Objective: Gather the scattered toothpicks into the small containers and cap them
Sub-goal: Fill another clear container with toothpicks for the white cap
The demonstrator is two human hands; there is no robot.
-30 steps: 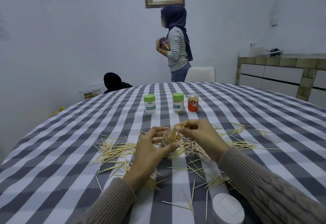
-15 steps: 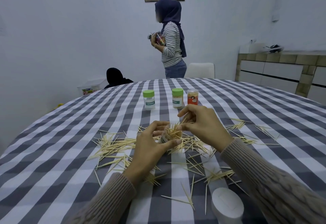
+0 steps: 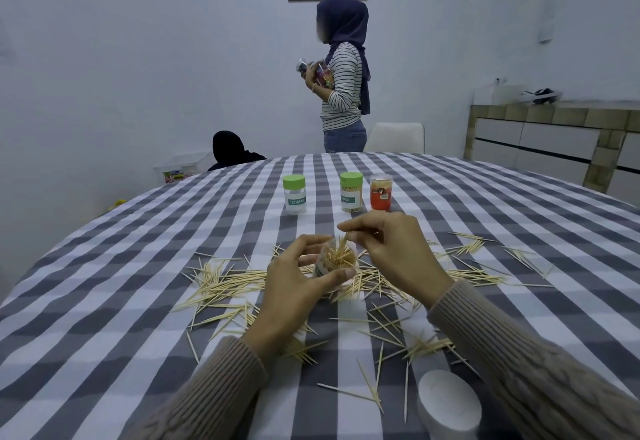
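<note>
Grey-and-white checked cloth (image 3: pixel 138 284) covers the round table under both hands. Right hand (image 3: pixel 394 252) pinches thin wooden toothpicks between thumb and forefinger, tips dipping into the small clear open container (image 3: pixel 334 261). Left hand (image 3: pixel 298 284) curls around that container, thumb pressed to its near side, fingers behind. Loose wooden toothpicks (image 3: pixel 228 280) lie scattered around both wrists. Beyond the fingertips stand two green-capped jars (image 3: pixel 294 194) and an orange-labelled jar (image 3: pixel 381 193). Nearer the right sleeve lies a white round cap (image 3: pixel 448 405).
</note>
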